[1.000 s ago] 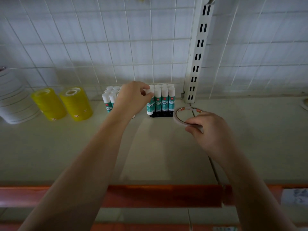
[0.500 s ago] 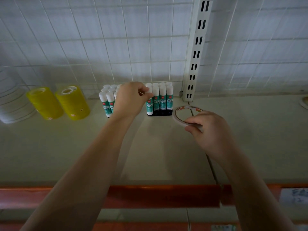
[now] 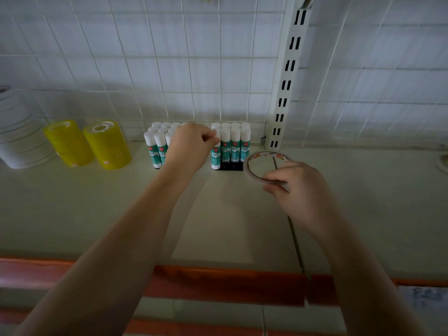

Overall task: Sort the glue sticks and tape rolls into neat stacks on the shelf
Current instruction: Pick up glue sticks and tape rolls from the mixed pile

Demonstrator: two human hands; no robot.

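Note:
Upright glue sticks (image 3: 235,146) with white caps and teal labels stand in a block at the back of the shelf (image 3: 121,209); more glue sticks (image 3: 156,147) stand left of my hand. My left hand (image 3: 191,146) pinches the white cap of one glue stick (image 3: 215,156) at the block's left front corner. My right hand (image 3: 298,190) holds a thin tape roll (image 3: 257,166) by its near rim, tilted just above the shelf, right of the glue sticks. Two stacks of yellow tape rolls (image 3: 106,144) (image 3: 69,141) lean at the left.
A stack of white tape rolls (image 3: 19,139) sits at the far left. A wire grid (image 3: 194,69) backs the shelf, with a slotted white upright (image 3: 286,78) behind the glue sticks. An orange rail (image 3: 225,284) runs along the shelf's front edge.
Both hands stay almost where they were; my left hand keeps its pinch on the glue stick's cap and my right hand keeps the tape roll. The camera view shifted slightly.

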